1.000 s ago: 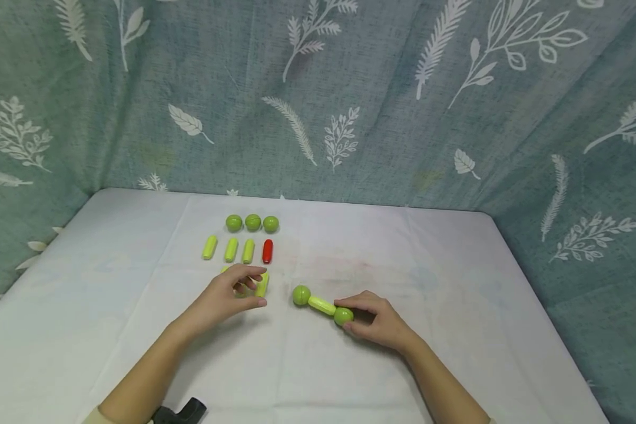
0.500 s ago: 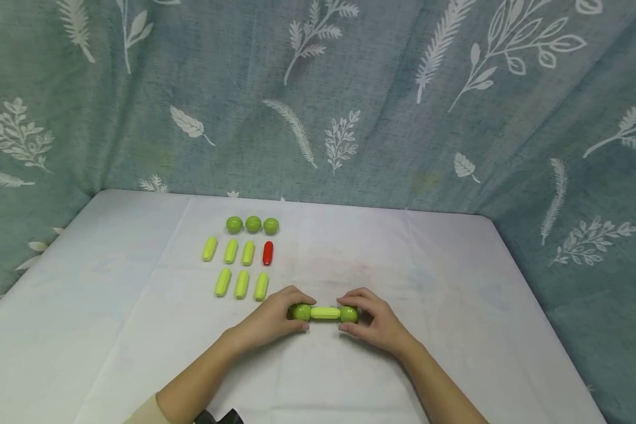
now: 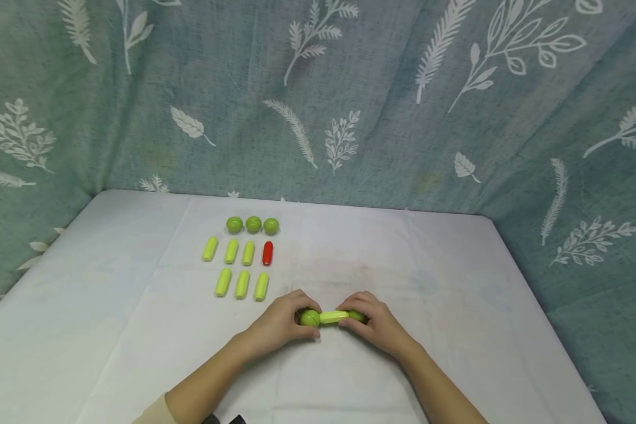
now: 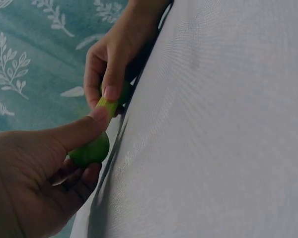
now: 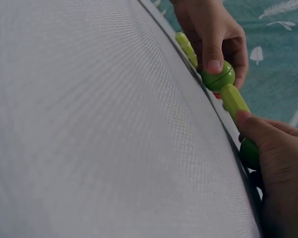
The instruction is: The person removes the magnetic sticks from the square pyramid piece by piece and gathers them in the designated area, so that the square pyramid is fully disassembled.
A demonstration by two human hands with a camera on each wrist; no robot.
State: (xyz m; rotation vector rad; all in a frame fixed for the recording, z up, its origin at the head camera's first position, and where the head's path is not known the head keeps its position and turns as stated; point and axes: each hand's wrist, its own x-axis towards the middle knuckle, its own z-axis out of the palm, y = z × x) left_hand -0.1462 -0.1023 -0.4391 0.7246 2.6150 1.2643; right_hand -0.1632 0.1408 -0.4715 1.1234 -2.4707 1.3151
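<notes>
In the head view, a yellow-green magnetic rod point(image 3: 334, 317) joins two green balls, one at each end. My left hand point(image 3: 282, 321) grips the left ball point(image 3: 310, 318) between thumb and fingers. The thumb and fingers of my right hand point(image 3: 375, 323) pinch the rod near its right end, and the right ball point(image 3: 357, 316) is partly hidden inside that hand. From the right wrist, the rod point(image 5: 233, 101) shows ridges along its side, and the ball point(image 5: 220, 77) in the left hand has a seam line.
Farther back on the white-covered table point(image 3: 456, 282) lie three green balls point(image 3: 253, 224) in a row. Before them are two rows of yellow-green rods point(image 3: 242, 284), with one red rod point(image 3: 267, 253) at the right end of the upper row. A patterned curtain point(image 3: 318, 118) hangs behind.
My left hand has come right from beside the loose rods and taken the left ball. The joined piece has turned roughly level and shifted slightly right; the right hand's grip has moved onto the rod.
</notes>
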